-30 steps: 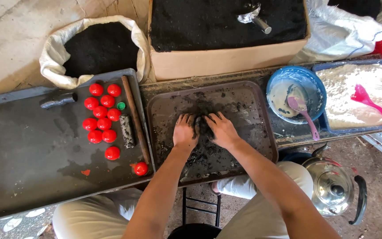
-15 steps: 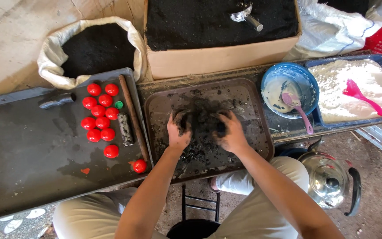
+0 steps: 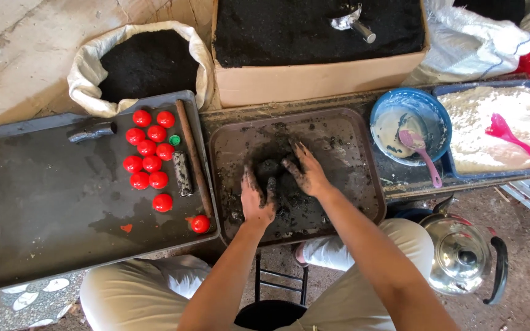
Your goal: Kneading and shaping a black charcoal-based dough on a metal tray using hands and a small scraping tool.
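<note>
Black powder heap [image 3: 277, 168]: it is piled in the middle of the brown tray [image 3: 351, 132], and it is touched by both hands.
Brown tray: it is set on the table [image 3: 400, 181], right in front of the person's knees.
Left hand [image 3: 257, 199]: it is laid flat on the near side of the heap, with the fingers spread and dirty with black powder. Its grip is loose, and nothing is held in it.
Right hand [image 3: 307, 170]: it is pressed on the right side of the heap, with the fingers spread. Its grip is loose too, and nothing is held.
Red balls [image 3: 148, 156]: they are grouped on the big dark tray [image 3: 44, 202] to the left. One more red ball [image 3: 200, 224] is seen near that tray's front corner.
Blue bowl [image 3: 427, 107]: it is placed to the right of the brown tray, and a pink spoon [image 3: 421, 156] is leaned in it.
White powder tray [image 3: 498, 122]: it is found at the far right, with a pink scoop [image 3: 510, 136] laid on the powder.
Kettle [image 3: 461, 254]: a shiny one is stood on the floor, by the right knee.
</note>
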